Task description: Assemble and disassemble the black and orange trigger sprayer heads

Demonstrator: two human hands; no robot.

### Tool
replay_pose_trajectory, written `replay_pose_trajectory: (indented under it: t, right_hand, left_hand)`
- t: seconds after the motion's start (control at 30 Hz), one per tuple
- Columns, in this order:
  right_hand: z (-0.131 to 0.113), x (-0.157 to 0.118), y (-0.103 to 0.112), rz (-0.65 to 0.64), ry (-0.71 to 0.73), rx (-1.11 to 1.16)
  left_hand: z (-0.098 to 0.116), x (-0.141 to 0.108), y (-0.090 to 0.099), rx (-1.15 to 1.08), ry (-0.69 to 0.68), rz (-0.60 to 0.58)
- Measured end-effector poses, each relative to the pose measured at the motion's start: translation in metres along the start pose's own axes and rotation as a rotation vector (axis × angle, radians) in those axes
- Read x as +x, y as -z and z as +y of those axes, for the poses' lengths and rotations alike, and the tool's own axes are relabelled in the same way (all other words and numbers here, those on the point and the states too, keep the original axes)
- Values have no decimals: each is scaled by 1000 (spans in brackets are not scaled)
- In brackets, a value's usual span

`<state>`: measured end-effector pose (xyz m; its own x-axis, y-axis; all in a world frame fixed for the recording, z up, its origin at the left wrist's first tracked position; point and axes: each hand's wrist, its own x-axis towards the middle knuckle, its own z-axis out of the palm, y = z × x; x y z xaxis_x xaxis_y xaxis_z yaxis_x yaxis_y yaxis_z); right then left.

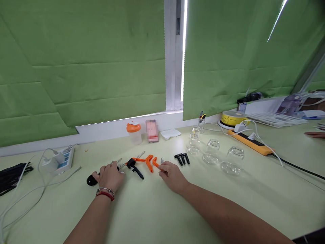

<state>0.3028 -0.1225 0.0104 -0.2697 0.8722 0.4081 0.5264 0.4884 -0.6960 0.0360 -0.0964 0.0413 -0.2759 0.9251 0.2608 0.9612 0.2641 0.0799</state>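
Note:
My right hand pinches one end of a small bent orange plastic piece just above the table. Curled palm-down, my left hand is closed over black parts that it mostly hides; a rounded black end sticks out at its left. Thin metal rods show past its fingers. Between the hands lie a black part with a round head and a stem, and an angled orange piece. To the right of my right hand, several short black pieces lie in a row.
Clear glass jars stand on the right, before an orange power strip and a yellow round tin. An orange-lidded cup and a pink box stand at the back. White cables run on the left. Another person's hand shows far right.

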Motion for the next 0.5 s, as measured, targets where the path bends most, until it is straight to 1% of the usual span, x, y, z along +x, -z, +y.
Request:
replay_pose_trajectory:
  t: [0.1,0.2,0.27,0.37,0.5]
  right_hand:
    - [-2,1,2,55,28,22]
    - [-3,2,6,137,48,86]
    - [-2,5,10,208,25,166]
    - [2,9,18,300,-97,341]
    - [5,15,28,358,-356,651]
  left_hand:
    - [0,0,-2,4,-3,-40]
    - [0,1,-1,-18,26,-30]
    - [1,1,1,-42,52,-16]
    - [4,1,5,-54,85,19]
    - [6,-1,8,-38,105,89]
